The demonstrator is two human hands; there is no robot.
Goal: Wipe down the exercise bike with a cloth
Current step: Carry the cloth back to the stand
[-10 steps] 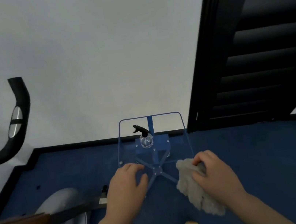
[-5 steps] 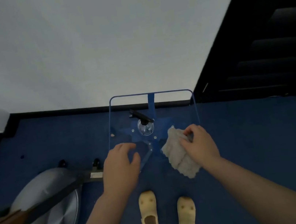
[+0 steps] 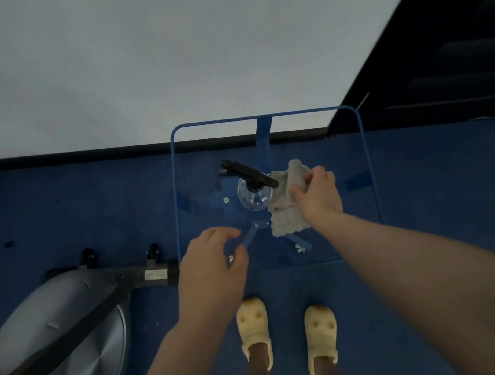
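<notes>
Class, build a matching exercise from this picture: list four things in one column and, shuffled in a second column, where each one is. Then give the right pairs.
Things
1. spray bottle
2. cloth
3. exercise bike
4. slippers

Places
A. on the person's feet
B. gripped in the right hand
C. standing on the clear table
D. on the blue floor, left of the table

Pairs: 1-C, 2-B, 3-D, 4-A
</notes>
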